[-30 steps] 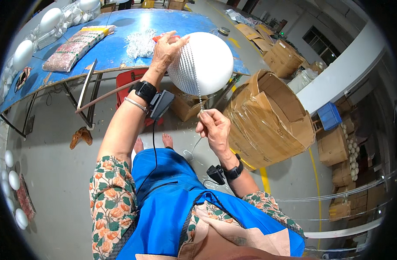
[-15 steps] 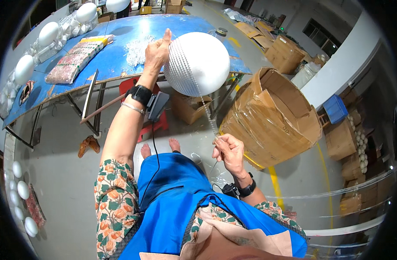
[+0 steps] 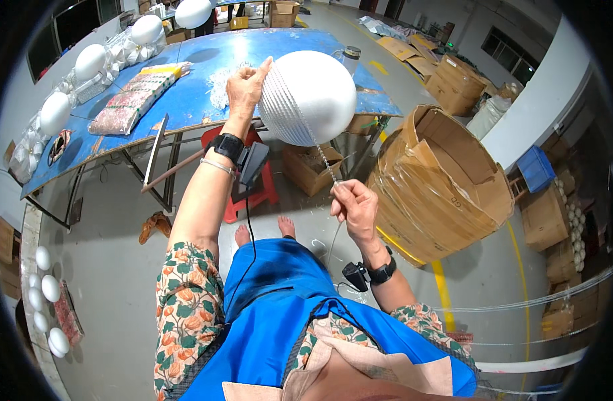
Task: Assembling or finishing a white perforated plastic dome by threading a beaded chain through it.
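Observation:
A large white ball (image 3: 326, 97) is in front of me, close to the blue table's near edge. Rows of shiny beads cover its left side in a slanting band. My left hand (image 3: 246, 90) grips the ball at that beaded edge, thumb and fingertips together; its far fingers are partly hidden. From the ball's underside a bead string (image 3: 325, 160) runs taut down to my right hand (image 3: 356, 206), which pinches it between thumb and fingers. A thin loose tail hangs below that hand.
On the blue table (image 3: 209, 57) lie a wrapped packet (image 3: 136, 100), a tangle of white strands and a lidded jar (image 3: 350, 59). A big open carton (image 3: 433, 194) stands at right. A red stool (image 3: 263, 187) is under the table. White balls (image 3: 51, 287) line the left.
My right hand has moved up nearer the ball, so the bead string between them is shorter. My left thumb has tipped over toward the beads. The view has shifted slightly.

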`<control>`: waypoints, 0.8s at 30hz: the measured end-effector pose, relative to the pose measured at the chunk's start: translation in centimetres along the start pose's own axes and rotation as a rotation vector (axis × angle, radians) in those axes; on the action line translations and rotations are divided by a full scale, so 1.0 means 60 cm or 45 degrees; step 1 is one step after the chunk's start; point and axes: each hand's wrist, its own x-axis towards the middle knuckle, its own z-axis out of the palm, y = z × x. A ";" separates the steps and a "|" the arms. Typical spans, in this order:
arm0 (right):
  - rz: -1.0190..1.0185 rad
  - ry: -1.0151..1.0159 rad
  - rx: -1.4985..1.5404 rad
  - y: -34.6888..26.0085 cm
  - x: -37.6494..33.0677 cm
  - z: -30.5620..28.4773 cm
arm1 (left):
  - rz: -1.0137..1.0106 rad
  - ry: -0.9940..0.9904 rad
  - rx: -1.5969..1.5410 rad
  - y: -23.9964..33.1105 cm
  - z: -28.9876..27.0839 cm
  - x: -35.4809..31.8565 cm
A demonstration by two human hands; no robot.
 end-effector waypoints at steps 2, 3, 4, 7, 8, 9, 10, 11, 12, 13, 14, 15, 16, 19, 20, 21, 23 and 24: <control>-0.032 0.010 0.000 0.000 0.010 -0.003 | -0.011 -0.035 -0.010 0.003 -0.008 -0.006; -0.037 0.018 0.002 -0.002 0.016 -0.004 | -0.020 -0.072 -0.023 0.003 -0.010 -0.009; -0.043 0.030 0.006 -0.003 0.021 -0.004 | -0.024 -0.074 -0.023 0.004 -0.010 -0.017; -0.037 0.028 -0.010 0.000 0.033 -0.003 | 0.408 -0.054 -0.136 -0.006 -0.005 -0.052; -0.026 0.014 -0.024 0.003 0.038 -0.003 | 0.401 -0.052 -0.143 -0.010 -0.006 -0.051; -0.015 0.020 -0.009 0.009 0.045 -0.002 | 0.389 -0.176 -0.153 -0.014 -0.011 -0.047; -0.012 0.018 -0.022 0.011 0.052 -0.002 | 0.378 -0.296 -0.167 -0.009 -0.014 -0.045; -0.032 0.035 -0.016 0.011 0.058 -0.003 | 0.296 -0.275 -0.116 -0.001 -0.013 -0.045; -0.053 0.052 -0.010 0.010 0.061 -0.005 | 0.291 -0.271 -0.128 0.003 -0.007 -0.046; -0.063 0.066 0.008 0.003 0.059 -0.004 | 0.276 -0.174 -0.154 0.003 -0.004 -0.044; -0.062 0.062 -0.002 -0.001 0.056 -0.004 | 0.261 -0.078 -0.179 0.003 -0.001 -0.043; -0.052 0.062 -0.021 -0.004 0.051 -0.006 | 0.256 -0.073 -0.186 0.002 0.004 -0.041; -0.044 0.060 -0.040 -0.008 0.045 -0.008 | 0.219 0.006 -0.178 0.000 0.008 -0.038; -0.009 0.084 -0.122 -0.027 0.009 -0.015 | 0.172 0.064 -0.193 -0.006 0.011 -0.027; 0.009 0.110 -0.161 -0.032 -0.005 -0.019 | 0.167 0.038 -0.208 -0.006 0.011 -0.024; 0.020 0.122 -0.123 -0.031 -0.016 -0.025 | 0.167 0.043 -0.211 -0.007 0.011 -0.023; 0.034 0.125 -0.136 -0.036 -0.038 -0.030 | 0.150 0.064 -0.201 -0.001 0.014 -0.025; 0.048 0.125 -0.146 -0.040 -0.046 -0.030 | 0.147 0.062 -0.203 0.002 0.016 -0.026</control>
